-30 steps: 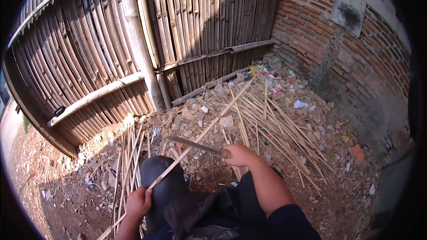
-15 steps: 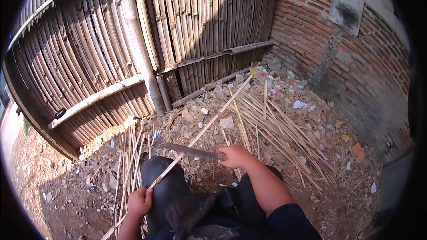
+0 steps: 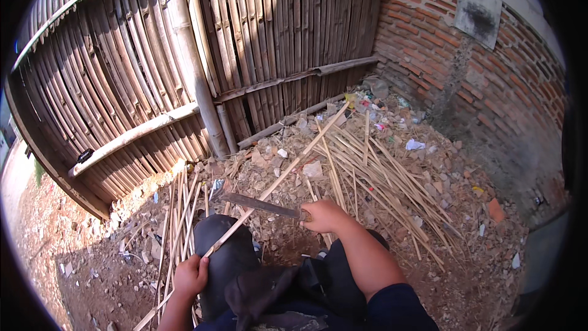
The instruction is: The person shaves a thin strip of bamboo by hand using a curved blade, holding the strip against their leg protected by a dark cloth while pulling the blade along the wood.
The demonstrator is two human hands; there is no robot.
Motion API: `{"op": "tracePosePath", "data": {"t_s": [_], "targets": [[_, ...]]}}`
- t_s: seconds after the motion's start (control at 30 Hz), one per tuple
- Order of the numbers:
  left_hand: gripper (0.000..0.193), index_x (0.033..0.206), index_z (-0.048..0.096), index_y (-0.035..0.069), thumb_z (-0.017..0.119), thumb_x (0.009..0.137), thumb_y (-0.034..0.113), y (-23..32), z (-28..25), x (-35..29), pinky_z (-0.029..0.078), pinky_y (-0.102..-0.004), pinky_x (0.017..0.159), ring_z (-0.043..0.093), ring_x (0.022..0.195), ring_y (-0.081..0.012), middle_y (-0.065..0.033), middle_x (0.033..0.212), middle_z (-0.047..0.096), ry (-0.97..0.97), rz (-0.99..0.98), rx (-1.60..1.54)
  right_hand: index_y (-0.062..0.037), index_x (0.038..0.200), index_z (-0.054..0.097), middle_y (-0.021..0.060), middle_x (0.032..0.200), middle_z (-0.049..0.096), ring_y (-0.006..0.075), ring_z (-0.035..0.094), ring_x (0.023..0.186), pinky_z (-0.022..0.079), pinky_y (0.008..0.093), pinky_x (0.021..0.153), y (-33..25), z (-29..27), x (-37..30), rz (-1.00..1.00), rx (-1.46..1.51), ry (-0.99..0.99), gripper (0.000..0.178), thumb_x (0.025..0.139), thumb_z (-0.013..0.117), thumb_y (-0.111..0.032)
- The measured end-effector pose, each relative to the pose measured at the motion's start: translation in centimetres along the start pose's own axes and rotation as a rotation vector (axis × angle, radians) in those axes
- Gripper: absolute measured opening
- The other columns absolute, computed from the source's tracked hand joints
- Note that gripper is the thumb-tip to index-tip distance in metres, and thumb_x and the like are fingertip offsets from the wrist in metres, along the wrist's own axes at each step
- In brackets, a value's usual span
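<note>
A long, pale bamboo strip [image 3: 293, 167] runs diagonally from the lower left, over my left knee, up toward the rubble by the fence. My left hand [image 3: 192, 274] is closed round its lower part beside that knee. In my right hand [image 3: 323, 216] is the handle of a machete [image 3: 260, 205] with a dark blade and a hooked tip. The blade points left and lies across the strip, just above my left knee; whether its edge bites into the bamboo cannot be made out.
Many split bamboo strips [image 3: 386, 178] lie heaped to the right, and more strips [image 3: 177, 214] lie beside my left leg. Rubble and litter cover the ground. A bamboo fence [image 3: 263, 30] stands ahead, meeting a brick wall [image 3: 416, 30] at the right.
Both hands keep their grips, and the blade stays across the strip. Only a very slight shift of the strip and the whole view shows.
</note>
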State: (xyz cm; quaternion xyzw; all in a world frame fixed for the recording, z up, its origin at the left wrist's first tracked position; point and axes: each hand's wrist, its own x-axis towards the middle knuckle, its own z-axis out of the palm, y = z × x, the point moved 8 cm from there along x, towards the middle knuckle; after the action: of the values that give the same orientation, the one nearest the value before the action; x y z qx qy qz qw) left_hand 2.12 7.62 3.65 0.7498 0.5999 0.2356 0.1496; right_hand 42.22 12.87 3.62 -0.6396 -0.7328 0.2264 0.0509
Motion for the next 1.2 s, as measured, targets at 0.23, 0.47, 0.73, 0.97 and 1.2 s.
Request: {"op": "tracePosePath", "data": {"t_s": [0.23, 0.47, 0.73, 0.97, 1.2], "targets": [[0.041, 0.070, 0.053, 0.003, 0.062, 0.098, 0.031, -0.2, 0.3, 0.0, 0.045, -0.0532, 0.056, 0.060, 0.058, -0.0443, -0.0221, 0.061, 0.058, 0.004, -0.010, -0.014, -0.0065, 0.124, 0.067, 0.0235, 0.109, 0.071, 0.0412, 0.068, 0.103, 0.055, 0.0476, 0.090, 4.4, -1.6, 0.2, 0.104, 0.158, 0.114, 0.053, 0.081, 0.078, -0.035], [0.040, 0.070, 0.054, 0.004, 0.062, 0.098, 0.032, -0.2, 0.2, 0.1, 0.046, -0.0535, 0.057, 0.062, 0.060, -0.0439, -0.0217, 0.061, 0.059, -0.011, -0.040, 0.014, -0.0047, 0.123, 0.067, 0.0239, 0.107, 0.071, 0.0413, 0.068, 0.103, 0.054, 0.0480, 0.091, 5.1, -1.4, -0.1, 0.129, 0.110, 0.159, 0.051, 0.082, 0.077, -0.035], [0.040, 0.071, 0.053, 0.003, 0.061, 0.098, 0.031, 0.1, 0.2, 0.0, 0.045, -0.0542, 0.056, 0.060, 0.059, -0.0444, -0.0215, 0.060, 0.058, -0.001, -0.016, 0.027, -0.0087, 0.116, 0.068, 0.0200, 0.101, 0.072, 0.0404, 0.069, 0.098, 0.055, 0.0495, 0.085, 1.9, 0.5, 0.4, -0.030, 0.046, 0.081, 0.046, 0.082, 0.076, -0.038], [0.041, 0.070, 0.052, 0.003, 0.062, 0.098, 0.031, -0.3, 0.3, 0.1, 0.045, -0.0531, 0.055, 0.060, 0.057, -0.0437, -0.0210, 0.059, 0.057, 0.009, 0.013, 0.006, -0.0072, 0.109, 0.069, 0.0220, 0.097, 0.071, 0.0413, 0.068, 0.095, 0.054, 0.0478, 0.082, 2.8, -0.7, 0.1, -0.011, 0.133, 0.160, 0.042, 0.081, 0.078, -0.038], [0.041, 0.070, 0.053, 0.003, 0.063, 0.098, 0.031, -0.1, 0.2, 0.1, 0.045, -0.0524, 0.055, 0.060, 0.057, -0.0435, -0.0211, 0.059, 0.058, 0.015, -0.001, 0.000, -0.0059, 0.109, 0.069, 0.0223, 0.096, 0.071, 0.0416, 0.069, 0.092, 0.054, 0.0470, 0.081, 3.5, 0.1, 0.5, -0.005, 0.122, 0.126, 0.041, 0.082, 0.078, -0.036]]}}
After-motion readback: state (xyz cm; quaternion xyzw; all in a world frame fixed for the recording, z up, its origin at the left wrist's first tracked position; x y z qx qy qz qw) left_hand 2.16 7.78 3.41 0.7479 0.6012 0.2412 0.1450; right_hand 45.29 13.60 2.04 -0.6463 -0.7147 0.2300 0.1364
